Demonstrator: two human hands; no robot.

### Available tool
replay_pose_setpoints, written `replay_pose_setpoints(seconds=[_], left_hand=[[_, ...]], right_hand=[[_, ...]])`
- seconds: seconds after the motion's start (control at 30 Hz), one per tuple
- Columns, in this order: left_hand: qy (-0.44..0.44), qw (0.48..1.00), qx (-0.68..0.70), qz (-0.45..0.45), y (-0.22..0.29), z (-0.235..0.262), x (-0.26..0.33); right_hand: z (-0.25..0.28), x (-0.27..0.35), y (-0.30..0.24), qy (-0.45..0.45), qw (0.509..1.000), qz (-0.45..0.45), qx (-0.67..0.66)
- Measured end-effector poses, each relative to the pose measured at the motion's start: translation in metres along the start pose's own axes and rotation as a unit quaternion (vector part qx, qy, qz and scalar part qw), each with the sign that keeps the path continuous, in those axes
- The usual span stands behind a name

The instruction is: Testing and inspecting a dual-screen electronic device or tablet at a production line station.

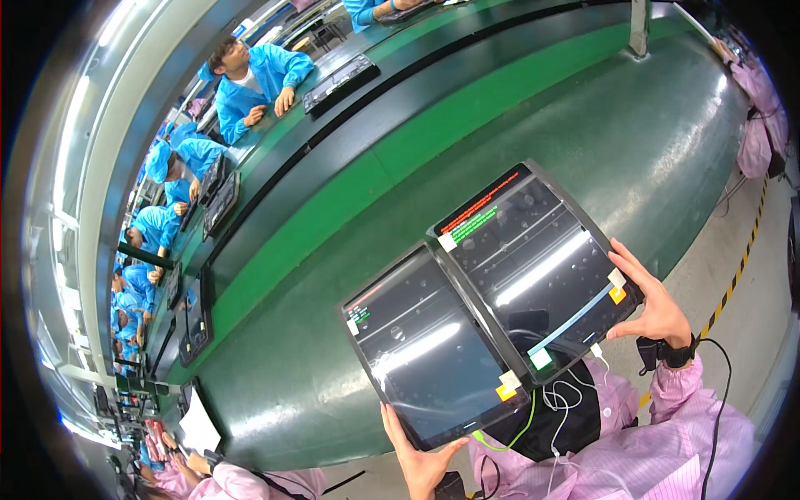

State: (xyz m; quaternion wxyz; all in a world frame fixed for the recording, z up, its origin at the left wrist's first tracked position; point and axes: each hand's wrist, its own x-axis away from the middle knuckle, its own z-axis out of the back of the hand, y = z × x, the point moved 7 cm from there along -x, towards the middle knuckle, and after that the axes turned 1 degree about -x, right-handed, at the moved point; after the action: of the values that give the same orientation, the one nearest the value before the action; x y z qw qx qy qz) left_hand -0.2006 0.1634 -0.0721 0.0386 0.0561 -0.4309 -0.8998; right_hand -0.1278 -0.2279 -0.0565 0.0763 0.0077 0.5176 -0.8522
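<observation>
Two dark tablets with lit screens lie side by side over the near edge of the green bench. My left hand [419, 461] grips the near-left corner of the left tablet [433, 342], thumb along its near edge. My right hand [654, 307] holds the near-right corner of the right tablet [533, 250], fingers along its right side. Small white and orange stickers [506, 389] sit on both tablets. A white cable [598, 352] plugs into the right tablet's near edge, and a green cable [525, 440] hangs by the left one. The tablets' undersides are hidden.
The green bench [333, 408] curves across the view, with a dark conveyor strip [333, 133] beyond it. Several blue-clad workers [258, 83] sit across, near dark flat devices [340, 83]. Pink-sleeved people are at far right and lower left. A metal post [639, 29] stands at the back.
</observation>
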Motion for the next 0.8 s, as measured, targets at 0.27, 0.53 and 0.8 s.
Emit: replay_pose_setpoints(seconds=[0.27,0.53,0.8], left_hand=[[-0.004,1.000,-0.020,0.009,0.004,-0.003,-0.002],[0.010,0.998,-0.055,-0.004,0.008,-0.001,-0.001],[0.027,0.999,-0.036,0.000,0.006,0.000,0.001]], right_hand=[[0.001,-0.001,0.000,0.010,1.000,0.010,0.005],[0.005,0.010,-0.006,0.088,0.992,-0.026,-0.085],[-0.045,0.016,-0.093,0.030,0.957,0.274,0.096]])
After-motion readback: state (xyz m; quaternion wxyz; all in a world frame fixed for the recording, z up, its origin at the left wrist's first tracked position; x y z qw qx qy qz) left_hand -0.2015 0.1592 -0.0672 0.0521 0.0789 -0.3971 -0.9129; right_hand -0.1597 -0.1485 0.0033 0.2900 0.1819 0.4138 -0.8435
